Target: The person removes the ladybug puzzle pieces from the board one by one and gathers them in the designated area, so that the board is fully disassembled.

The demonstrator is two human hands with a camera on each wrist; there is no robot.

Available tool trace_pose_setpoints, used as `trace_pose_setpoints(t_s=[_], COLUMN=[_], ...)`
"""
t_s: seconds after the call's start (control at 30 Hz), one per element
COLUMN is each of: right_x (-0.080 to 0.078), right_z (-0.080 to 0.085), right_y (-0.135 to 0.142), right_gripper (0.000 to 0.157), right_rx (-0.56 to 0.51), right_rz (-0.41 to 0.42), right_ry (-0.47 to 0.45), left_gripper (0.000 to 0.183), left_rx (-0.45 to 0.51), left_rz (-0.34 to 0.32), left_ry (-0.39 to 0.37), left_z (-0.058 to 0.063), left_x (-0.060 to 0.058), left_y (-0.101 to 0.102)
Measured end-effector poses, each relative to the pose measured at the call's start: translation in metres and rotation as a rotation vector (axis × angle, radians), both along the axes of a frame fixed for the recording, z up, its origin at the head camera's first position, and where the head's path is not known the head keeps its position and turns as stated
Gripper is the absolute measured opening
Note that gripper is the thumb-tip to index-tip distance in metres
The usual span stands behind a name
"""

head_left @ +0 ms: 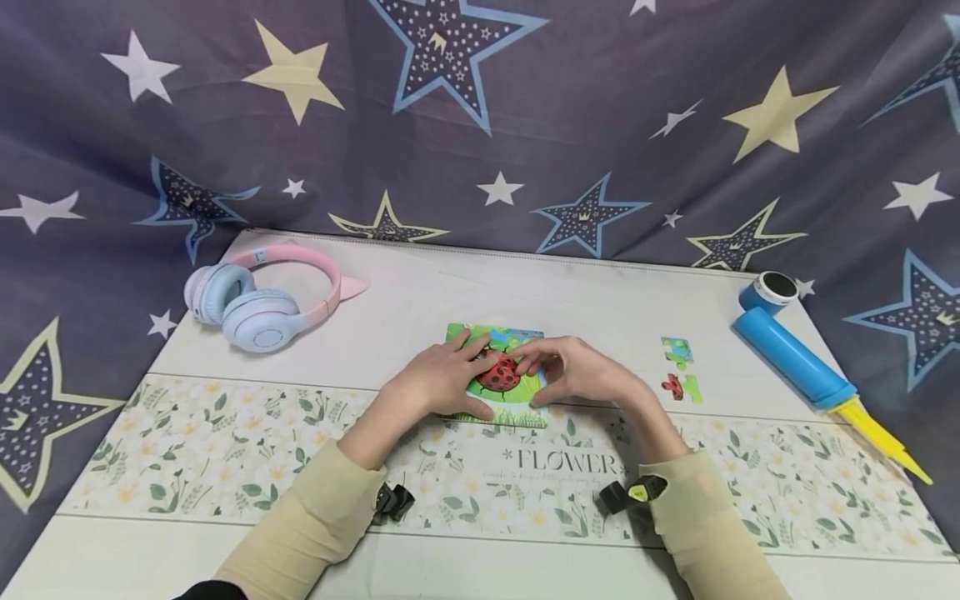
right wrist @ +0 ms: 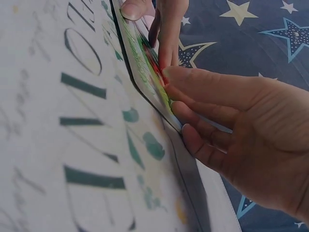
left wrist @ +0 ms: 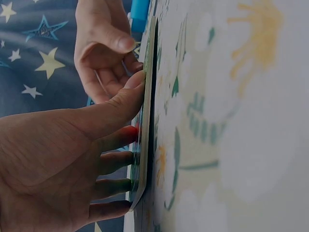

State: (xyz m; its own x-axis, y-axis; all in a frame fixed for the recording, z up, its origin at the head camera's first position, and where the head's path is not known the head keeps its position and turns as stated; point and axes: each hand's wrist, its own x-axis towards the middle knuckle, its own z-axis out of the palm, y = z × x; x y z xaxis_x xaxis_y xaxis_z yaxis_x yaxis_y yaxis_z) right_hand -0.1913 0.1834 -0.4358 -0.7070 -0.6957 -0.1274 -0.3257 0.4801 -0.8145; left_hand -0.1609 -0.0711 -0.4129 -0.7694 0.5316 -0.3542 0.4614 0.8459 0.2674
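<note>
A jigsaw puzzle (head_left: 510,414) with a red ladybug on green lies flat at the middle of the table. My left hand (head_left: 438,379) rests on its left part with the fingers spread; in the left wrist view its thumb (left wrist: 128,96) lies at the puzzle's near edge. From the right, my right hand (head_left: 585,368) reaches over the puzzle with loosely bent fingers beside the ladybug, its thumb near the lower right corner. In the right wrist view, the fingertips (right wrist: 186,130) are right at the board's edge. No piece shows between them.
Two loose puzzle pieces, one blue-green (head_left: 678,350) and one red and green (head_left: 682,387), lie to the right. Pink and blue headphones (head_left: 270,321) sit at the back left. A blue tube with a yellow nozzle (head_left: 795,357) and a small blue canister (head_left: 765,293) are at the far right.
</note>
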Motion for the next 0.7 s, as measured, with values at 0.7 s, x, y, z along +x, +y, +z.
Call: trace_pose_setpoints(t_s=[0.7], right_x=[0.004], right_z=[0.0012], right_y=[-0.0074], right_gripper=[0.061], right_rx=[0.14], right_rz=[0.052], right_ry=[0.097], left_gripper=[0.077], left_rx=[-0.001], left_rz=[-0.008], left_ry=[0.039], left_z=[-0.0007], left_x=[-0.0005], left_y=[0.0025])
